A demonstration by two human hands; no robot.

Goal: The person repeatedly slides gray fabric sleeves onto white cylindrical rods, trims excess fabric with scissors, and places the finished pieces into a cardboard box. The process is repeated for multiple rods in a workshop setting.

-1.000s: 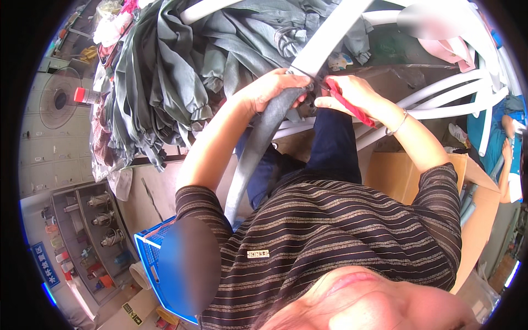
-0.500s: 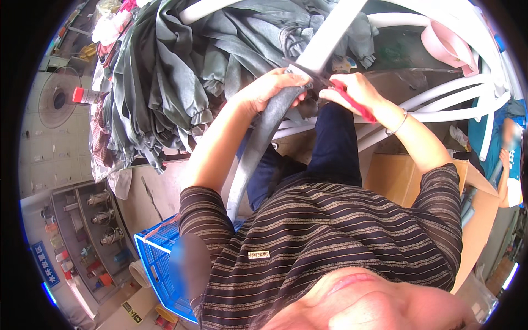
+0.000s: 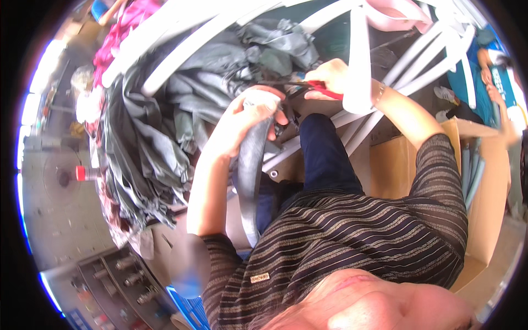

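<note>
My left hand [image 3: 247, 115] grips the upper end of a long grey fabric sleeve [image 3: 250, 181], which hangs down past my lap. In my right hand [image 3: 331, 76] are red-handled scissors [image 3: 324, 90]. Their dark blades point left, close to the top of my left hand; whether they touch cloth there I cannot tell. A white foam tube [image 3: 358, 60] hangs in front of my right wrist and covers part of that hand. Just beyond my left hand lies a heap of gathered grey fabric sleeves [image 3: 165, 132].
More white foam tubes [image 3: 187, 47] lie across the heap and at the right. A pink strip [image 3: 393, 19] curves at the far right. Beside my right arm stands a cardboard box [image 3: 489, 192] with grey tubes in it. A blue crate [image 3: 192, 308] sits low left. Another person's hands [image 3: 489, 82] show at right.
The white tube that stood at my hands is now over by my right wrist. My hands have drawn slightly apart, and the scissors' blades show more plainly. The whole view has shifted.
</note>
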